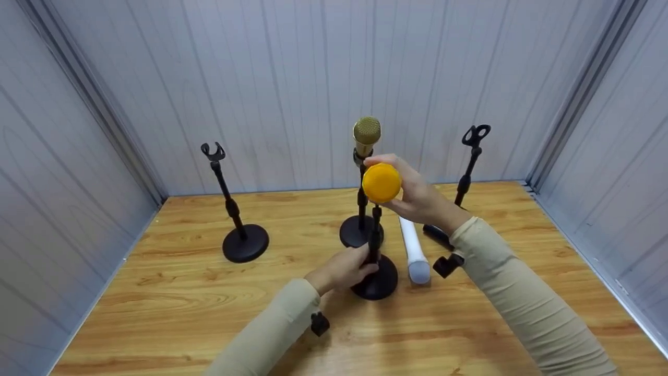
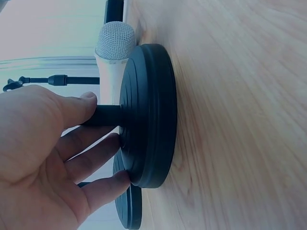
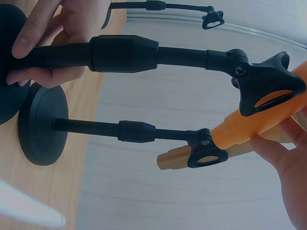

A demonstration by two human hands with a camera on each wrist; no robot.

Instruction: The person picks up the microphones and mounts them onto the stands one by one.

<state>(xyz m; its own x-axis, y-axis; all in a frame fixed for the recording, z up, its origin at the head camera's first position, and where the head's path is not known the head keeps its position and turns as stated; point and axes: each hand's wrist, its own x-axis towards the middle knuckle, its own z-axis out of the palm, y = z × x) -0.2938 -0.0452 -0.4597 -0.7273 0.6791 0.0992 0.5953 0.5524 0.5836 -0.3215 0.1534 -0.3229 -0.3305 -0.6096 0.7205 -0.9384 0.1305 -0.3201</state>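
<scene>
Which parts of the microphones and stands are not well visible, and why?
Head view: handle of the orange microphone, behind its own head and the right hand.
Left wrist view: upper part of the gripped stand, behind the left hand.
Right wrist view: head of the white microphone, cut off by the left edge.

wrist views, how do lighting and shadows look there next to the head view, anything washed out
Head view: warm-toned table, soft shadow beside the left sleeve; left wrist view: bluish cast, wall washed out at upper left, black stand base mostly dark; right wrist view: slightly hazy, white microphone pale with little surface detail.
</scene>
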